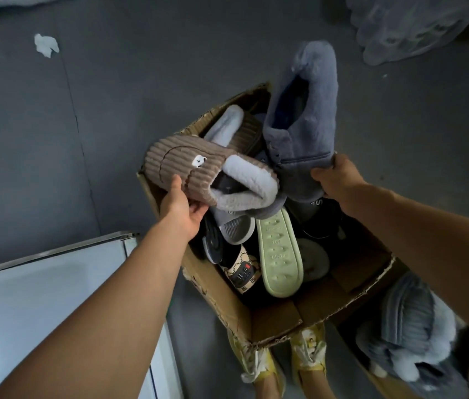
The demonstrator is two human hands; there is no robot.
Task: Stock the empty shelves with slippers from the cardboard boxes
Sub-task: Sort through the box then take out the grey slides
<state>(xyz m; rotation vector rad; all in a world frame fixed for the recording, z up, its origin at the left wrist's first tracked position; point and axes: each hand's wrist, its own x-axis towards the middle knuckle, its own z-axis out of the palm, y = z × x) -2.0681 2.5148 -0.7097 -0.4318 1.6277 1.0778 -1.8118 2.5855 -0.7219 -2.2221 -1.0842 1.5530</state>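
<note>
Left hand: my left hand (pixel 183 205) grips the brown ribbed corduroy slipper with the pale fleece lining (pixel 196 175) from below at its toe end, thumb up on the ribbing, fingers curled under the sole.

Right hand: my right hand (pixel 335 177) pinches the grey-blue plush fleece bootie slipper (pixel 304 125) at one end, and the rest of it stands up and away from me.

Where they sit: both slippers are lifted just above the open torn brown cardboard box (pixel 216 286), which stands on the dark grey floor (pixel 54 139) right at my feet.

Long axes: the brown one lies crosswise, toe to my left, open fleecy heel pointing right toward the bootie; the bootie runs straight away from me, up the picture. The two are close, and I can't tell whether they touch.

The relation that counts: the white metal shelf (pixel 54 272) is low on my left, well apart from the box. So my left hand, with the brown slipper, is the nearer one; I'd judge that swings across first, toe leading.

Right side: the bootie has the whole box to cross to get there.

Left in the box: a pale green rubber slide sole-up (pixel 281 254), a patterned beige-and-black slide (pixel 242 273), more dark ones underneath.
</note>
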